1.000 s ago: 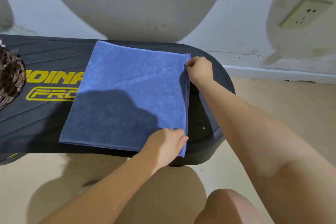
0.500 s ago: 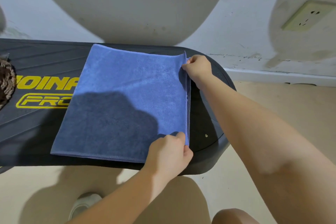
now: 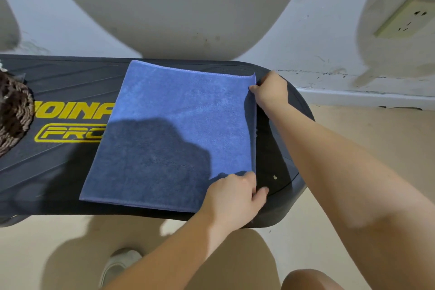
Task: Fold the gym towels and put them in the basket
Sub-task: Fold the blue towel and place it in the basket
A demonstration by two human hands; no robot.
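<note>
Currently my left hand (image 3: 231, 192) pinches the near right corner of the blue towel (image 3: 169, 134) and my right hand (image 3: 270, 92) pinches the far right corner, the towel lying flat on the black board (image 3: 58, 167). Judgement: lift both corners together and carry them level to the left edge. Against the earlier frame, both grips sit slightly farther right; the towel is otherwise unmoved.

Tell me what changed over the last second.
Little moved. The left hand slid slightly along the blue towel's near right corner, thumb now on the black board. The right hand still pinches the far right corner. Towel stays flat, folded.
</note>
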